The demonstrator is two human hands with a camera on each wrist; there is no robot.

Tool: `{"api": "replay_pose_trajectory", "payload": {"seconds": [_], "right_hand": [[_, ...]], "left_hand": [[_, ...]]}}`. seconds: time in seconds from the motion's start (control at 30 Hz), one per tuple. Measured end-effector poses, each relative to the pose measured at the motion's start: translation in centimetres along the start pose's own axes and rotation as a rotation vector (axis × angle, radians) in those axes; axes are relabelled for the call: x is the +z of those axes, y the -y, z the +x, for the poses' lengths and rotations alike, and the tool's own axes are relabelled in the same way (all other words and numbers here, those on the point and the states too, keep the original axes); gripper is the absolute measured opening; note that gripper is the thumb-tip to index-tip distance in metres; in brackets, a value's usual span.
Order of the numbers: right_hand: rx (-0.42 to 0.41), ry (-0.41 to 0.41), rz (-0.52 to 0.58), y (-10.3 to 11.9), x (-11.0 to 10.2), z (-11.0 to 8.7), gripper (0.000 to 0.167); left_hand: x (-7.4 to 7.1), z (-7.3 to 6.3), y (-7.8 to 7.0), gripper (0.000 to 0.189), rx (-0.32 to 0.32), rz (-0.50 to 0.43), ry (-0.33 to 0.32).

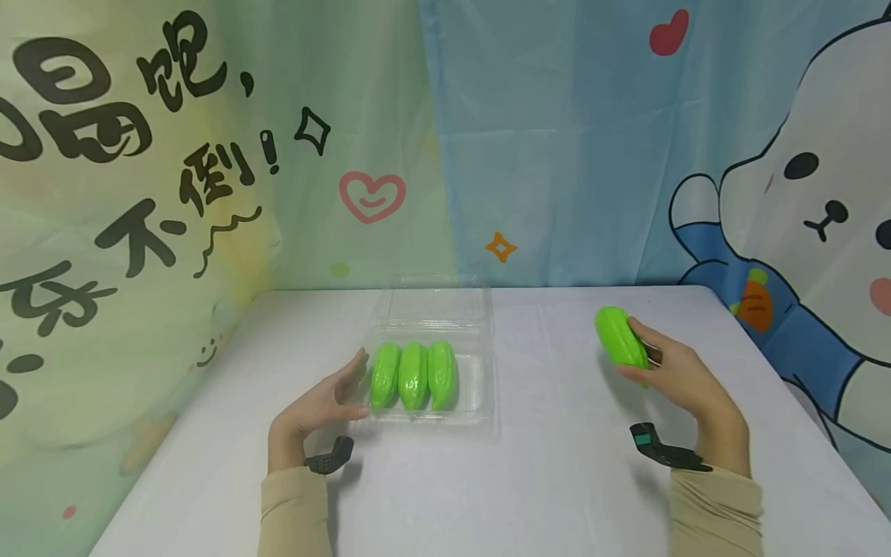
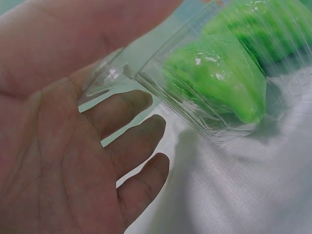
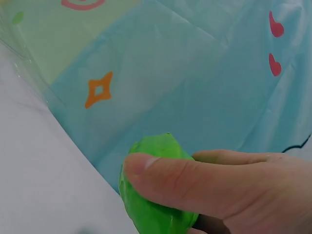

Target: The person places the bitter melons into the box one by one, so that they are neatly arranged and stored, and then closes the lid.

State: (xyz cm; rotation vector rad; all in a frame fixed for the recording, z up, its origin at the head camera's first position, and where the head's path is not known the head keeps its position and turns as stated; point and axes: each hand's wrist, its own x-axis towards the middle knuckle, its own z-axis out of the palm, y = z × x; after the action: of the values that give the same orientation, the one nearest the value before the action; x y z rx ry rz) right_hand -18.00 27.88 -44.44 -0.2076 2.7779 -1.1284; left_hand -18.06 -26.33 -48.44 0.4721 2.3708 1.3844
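A clear plastic clamshell box [image 1: 476, 383] lies open on the table, its lid [image 1: 438, 305] folded back. Three glossy green ridged oblong pieces [image 1: 414, 377] sit side by side in its left part. My left hand [image 1: 323, 402] is at the box's left side, thumb near the front corner. Its fingers [image 2: 139, 139] look nearly straight beside the clear wall. Out to the right, my right hand [image 1: 678, 375] grips another green ridged oblong piece [image 1: 616, 334] above the table, thumb across its near side. A small dark shiny bit shows between that piece and the hand.
White cloth covers the table [image 1: 543, 464]. A printed curtain [image 1: 557, 155] with hearts, writing and a cartoon animal hangs behind its far edge. Each wrist wears a dark camera mount [image 1: 668, 450].
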Motion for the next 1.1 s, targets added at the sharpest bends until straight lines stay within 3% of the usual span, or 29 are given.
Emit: {"api": "replay_pose_trajectory", "payload": {"seconds": [1.1], "right_hand": [[-0.187, -0.015, -0.013, 5.2, 3.1, 2.0, 0.089]], "left_hand": [[-0.1, 0.1, 0.1, 0.106, -0.002, 0.013, -0.006]]}}
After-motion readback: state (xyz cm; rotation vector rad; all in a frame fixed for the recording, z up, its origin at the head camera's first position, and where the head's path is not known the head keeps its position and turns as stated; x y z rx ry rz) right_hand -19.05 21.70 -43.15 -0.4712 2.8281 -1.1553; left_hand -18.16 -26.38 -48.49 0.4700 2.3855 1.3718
